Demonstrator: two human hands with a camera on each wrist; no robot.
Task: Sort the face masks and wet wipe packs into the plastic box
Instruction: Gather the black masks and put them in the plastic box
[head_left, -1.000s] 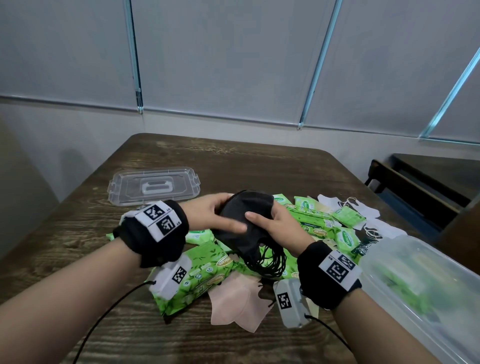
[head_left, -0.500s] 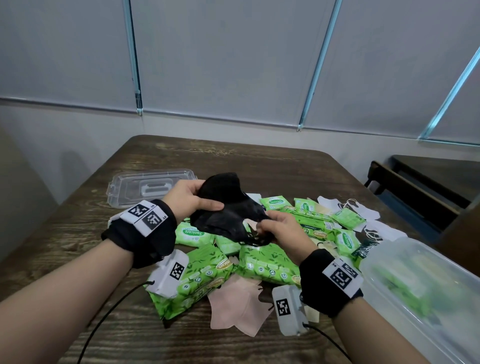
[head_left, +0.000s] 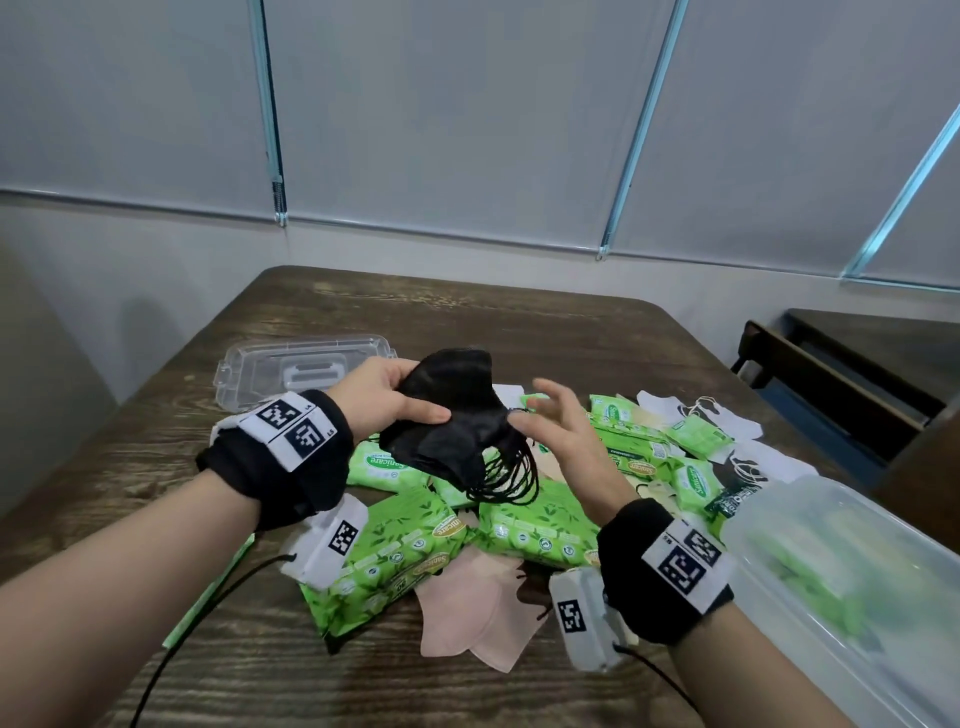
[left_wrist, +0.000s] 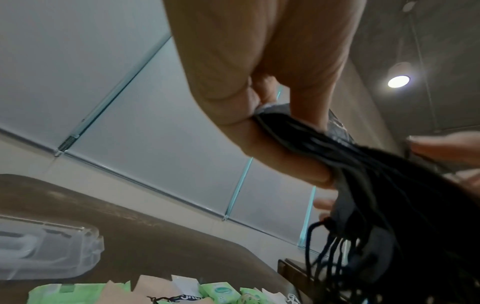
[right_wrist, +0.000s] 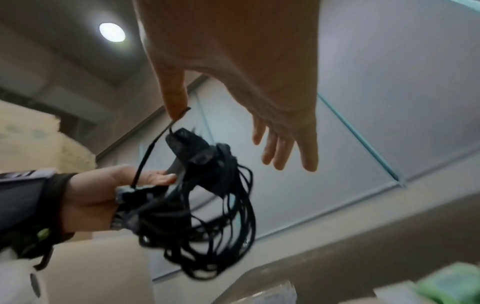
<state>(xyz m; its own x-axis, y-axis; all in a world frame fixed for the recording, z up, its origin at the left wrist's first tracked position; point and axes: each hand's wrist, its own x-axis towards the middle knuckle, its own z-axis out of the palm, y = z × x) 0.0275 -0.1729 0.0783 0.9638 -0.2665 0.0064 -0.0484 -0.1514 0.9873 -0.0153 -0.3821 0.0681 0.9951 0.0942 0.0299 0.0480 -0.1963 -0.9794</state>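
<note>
Room: grey roller blinds (head_left: 467, 130) hang behind the dark wooden table (head_left: 467, 322) you work at.
Left hand: your left hand (head_left: 382, 400) is raised over the table and grips a stack of black face masks (head_left: 452, 415), thumb on top and fingers curled underneath; the left wrist view shows the stack pinched between thumb and fingers.
Black masks: the bundle is in the air above the pile, tilted, with its ear loops (head_left: 506, 475) dangling below it.
Right hand: your right hand (head_left: 558, 434) is just beside the masks with fingers spread and holding nothing; in the right wrist view one black loop is hooked over the tip of your thumb (right_wrist: 174, 98).
Pile: green wet wipe packs (head_left: 540, 530) lie scattered on the table under your hands, with a pink mask (head_left: 467, 613) nearest you and white masks (head_left: 691, 410) at the far right.
Plastic box: the clear box (head_left: 831, 582) stands at your right, near the right wrist; green shows through its wall, blurred.
Lid: the clear lid (head_left: 291, 371) lies flat on the table beyond your left hand, apart from the box.
</note>
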